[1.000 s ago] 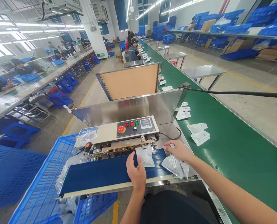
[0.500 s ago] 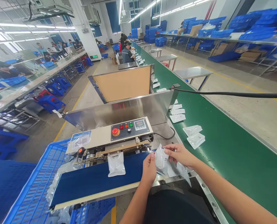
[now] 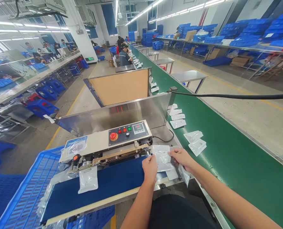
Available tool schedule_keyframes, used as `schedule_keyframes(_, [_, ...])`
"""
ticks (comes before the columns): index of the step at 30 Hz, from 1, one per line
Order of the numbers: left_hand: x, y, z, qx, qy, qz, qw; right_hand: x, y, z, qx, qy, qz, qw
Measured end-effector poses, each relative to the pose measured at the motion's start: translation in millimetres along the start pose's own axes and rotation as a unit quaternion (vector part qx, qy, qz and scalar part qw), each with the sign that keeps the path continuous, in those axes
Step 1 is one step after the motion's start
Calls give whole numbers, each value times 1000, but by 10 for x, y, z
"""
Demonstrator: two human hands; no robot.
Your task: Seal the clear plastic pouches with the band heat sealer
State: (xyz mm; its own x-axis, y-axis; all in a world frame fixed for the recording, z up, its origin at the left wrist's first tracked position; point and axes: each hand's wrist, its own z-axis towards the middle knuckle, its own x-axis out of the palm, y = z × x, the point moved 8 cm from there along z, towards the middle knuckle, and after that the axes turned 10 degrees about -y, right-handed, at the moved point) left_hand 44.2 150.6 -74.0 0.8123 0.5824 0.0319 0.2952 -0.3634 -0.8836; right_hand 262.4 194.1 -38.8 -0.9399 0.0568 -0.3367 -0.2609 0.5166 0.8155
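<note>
The left hand (image 3: 150, 168) and right hand (image 3: 182, 157) have fingers pinched closed on opposite edges of a glossy white plastic pouch (image 3: 162, 158), now spread flatter by the dark-blue flat belt's (image 3: 119, 182) right end. A second white plastic pouch (image 3: 88, 180) has shifted left along the belt.

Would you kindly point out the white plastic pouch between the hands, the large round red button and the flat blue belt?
White plastic pouch (image 3: 162, 158), head view, middle of its face.
Large round red button (image 3: 113, 136), head view, centre of its cap.
Flat blue belt (image 3: 114, 182), head view, middle of its top surface.
</note>
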Motion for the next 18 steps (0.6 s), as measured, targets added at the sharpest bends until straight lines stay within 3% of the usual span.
schedule_keyframes(5, [-142,80,77,-17,-45,-19,999,313,2,167,53,55,-23,997])
schedule_keyframes(12, [-498,-3,170,-26,-83,-61,994,825,262,67,47,103,-30,993])
schedule_keyframes(15, [-831,-156,122,2,-121,-57,991,822,234,-15,57,112,-15,992])
schedule_keyframes(18, [-1240,-419,-140,127,-226,-11,966,715,262,-149,30,97,41,994])
